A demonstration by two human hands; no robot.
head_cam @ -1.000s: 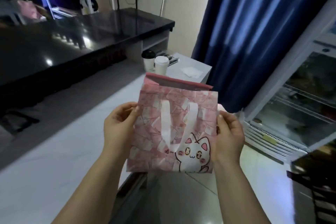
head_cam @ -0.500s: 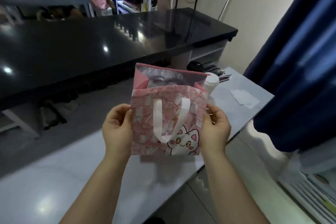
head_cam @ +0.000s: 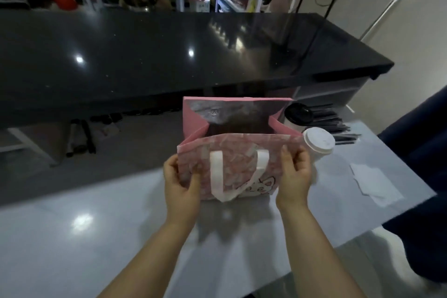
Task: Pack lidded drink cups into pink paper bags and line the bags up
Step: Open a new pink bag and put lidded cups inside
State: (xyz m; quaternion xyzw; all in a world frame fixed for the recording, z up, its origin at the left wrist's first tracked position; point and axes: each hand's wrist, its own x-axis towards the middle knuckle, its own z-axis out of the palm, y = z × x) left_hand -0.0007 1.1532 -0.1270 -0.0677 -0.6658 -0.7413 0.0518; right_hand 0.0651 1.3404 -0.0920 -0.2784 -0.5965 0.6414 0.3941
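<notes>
Since half a second ago the pink paper bag (head_cam: 239,164) has come down from the air and its mouth has spread wider. It is now sitting upright on the white table (head_cam: 96,237), or just touching it, in front of the person. The left hand (head_cam: 180,184) is pinching the bag's left front corner, thumb on the printed face and fingers curling round the side. The right hand (head_cam: 294,176) is gripping the right front corner the same way. The mouth is facing straight up, the wide printed face is turning toward the person, and the long side is running left to right. One white handle loop is hanging down the front.

Two cups are standing just beyond the bag's right edge: a white-lidded cup (head_cam: 319,140) beside the right hand and a black-lidded cup (head_cam: 298,113) behind it. Dark straws (head_cam: 338,126) are lying past them, and one white napkin (head_cam: 375,184) is lying further right. A black counter (head_cam: 169,55) is stretching across behind the table.
</notes>
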